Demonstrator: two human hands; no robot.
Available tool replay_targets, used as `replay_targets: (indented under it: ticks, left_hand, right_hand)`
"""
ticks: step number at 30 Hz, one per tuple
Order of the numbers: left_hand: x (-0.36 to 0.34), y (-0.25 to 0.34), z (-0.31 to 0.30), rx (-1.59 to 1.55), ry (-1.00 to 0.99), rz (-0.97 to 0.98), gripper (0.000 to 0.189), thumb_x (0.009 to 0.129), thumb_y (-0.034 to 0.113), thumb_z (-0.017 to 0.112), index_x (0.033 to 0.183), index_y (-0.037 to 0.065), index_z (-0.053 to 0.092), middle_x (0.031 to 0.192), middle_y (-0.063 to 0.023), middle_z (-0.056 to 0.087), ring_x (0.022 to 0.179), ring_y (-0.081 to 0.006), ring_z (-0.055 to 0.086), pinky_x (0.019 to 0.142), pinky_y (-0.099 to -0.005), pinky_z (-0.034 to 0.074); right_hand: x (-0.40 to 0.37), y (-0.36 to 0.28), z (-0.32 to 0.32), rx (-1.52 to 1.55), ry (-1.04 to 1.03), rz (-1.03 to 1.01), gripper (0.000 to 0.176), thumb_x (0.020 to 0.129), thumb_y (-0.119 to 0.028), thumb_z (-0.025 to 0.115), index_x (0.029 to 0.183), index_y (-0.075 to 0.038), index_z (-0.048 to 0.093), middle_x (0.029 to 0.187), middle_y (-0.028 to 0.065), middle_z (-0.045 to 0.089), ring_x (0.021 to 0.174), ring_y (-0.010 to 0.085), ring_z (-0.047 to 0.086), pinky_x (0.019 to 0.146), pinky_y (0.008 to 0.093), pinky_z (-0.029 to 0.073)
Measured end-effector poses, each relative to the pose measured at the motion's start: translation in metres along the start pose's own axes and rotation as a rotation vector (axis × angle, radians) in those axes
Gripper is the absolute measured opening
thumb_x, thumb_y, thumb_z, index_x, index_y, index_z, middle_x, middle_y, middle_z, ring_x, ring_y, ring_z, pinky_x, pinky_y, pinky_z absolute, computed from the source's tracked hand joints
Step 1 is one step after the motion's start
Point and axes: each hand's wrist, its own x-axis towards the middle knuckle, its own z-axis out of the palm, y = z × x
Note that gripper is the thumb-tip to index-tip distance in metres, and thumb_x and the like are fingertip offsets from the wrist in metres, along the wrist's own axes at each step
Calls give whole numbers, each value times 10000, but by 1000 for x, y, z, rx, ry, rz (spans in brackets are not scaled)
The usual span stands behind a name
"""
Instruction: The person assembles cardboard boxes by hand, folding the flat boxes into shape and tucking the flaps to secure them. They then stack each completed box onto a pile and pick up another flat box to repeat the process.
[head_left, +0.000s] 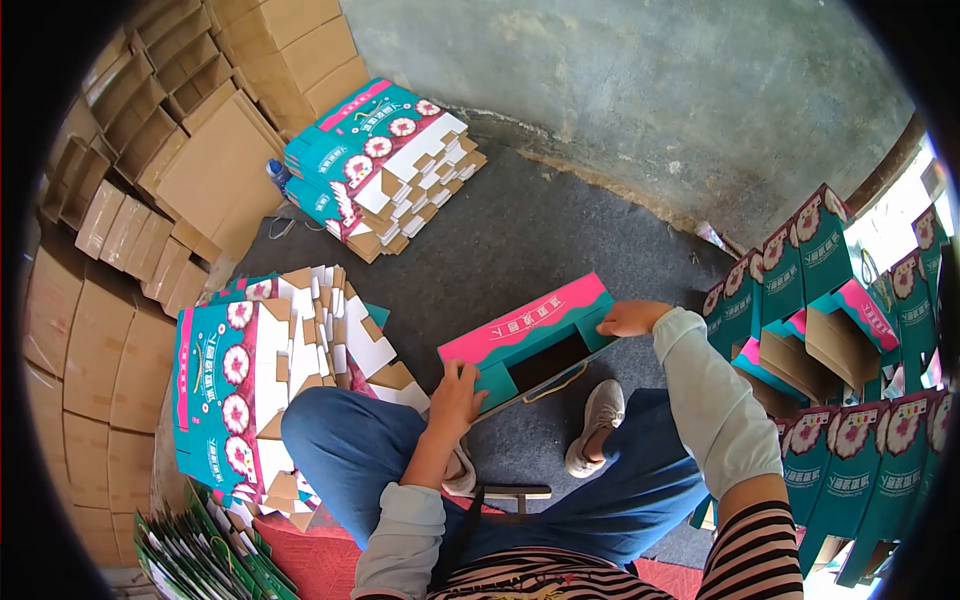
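A teal and pink cardboard gift box (525,322) stands between my knees, its pink-edged lid panel raised on the far side. Its top is open onto a dark inside, with the end flaps folded inward. A yellow cord handle (556,385) hangs along the near side. My left hand (457,398) grips the left end, fingers bent over the edge. At the right end, my right hand (632,318) is closed on the corner by the teal flap, its fingertips partly hidden.
Flat printed cartons lie in a left stack (210,390) and a far stack (365,150). Brown cardboard boxes (110,360) line the left side. Finished teal boxes (830,450) are piled on the right. A concrete wall (640,100) rises behind; green folded packaging (200,550) sits lower left.
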Motion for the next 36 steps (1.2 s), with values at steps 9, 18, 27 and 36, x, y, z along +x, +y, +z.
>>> replay_targets:
  ticks: [9,18,27,36]
  left_hand:
    - [-7,-9,1,-122,104,69,166,835,130,643,973,62,581,1144,-161,513,968,-360,572,801,-424,482]
    - [-7,-26,8,-877,223,-448,402,927,314,572,1150,-20,549,1048,-117,586,924,-199,588,773,-316,480]
    - [0,-37,14,-952,-231,-876,920,763,565,694,1381,14,294,1301,-202,466,1006,-333,596,760,-461,550]
    - [-5,-32,10,-900,-285,-765,841,752,483,744,1356,81,319,1155,-167,554,948,-300,619,634,-436,571]
  right_hand:
    - [-8,31,-4,118,-90,-161,1006,660,-750,629,1315,4,504,1339,228,496,1230,387,478,1030,442,364]
    - [38,27,6,217,382,33,994,565,-622,795,1249,34,494,1206,241,565,1140,371,547,945,408,439]
    - [69,34,27,254,353,196,930,583,-605,778,1230,17,537,1195,232,592,1127,362,567,948,391,443]
    - [49,6,11,307,425,31,752,622,-515,786,1156,-19,602,1073,230,650,1045,352,615,890,420,466]
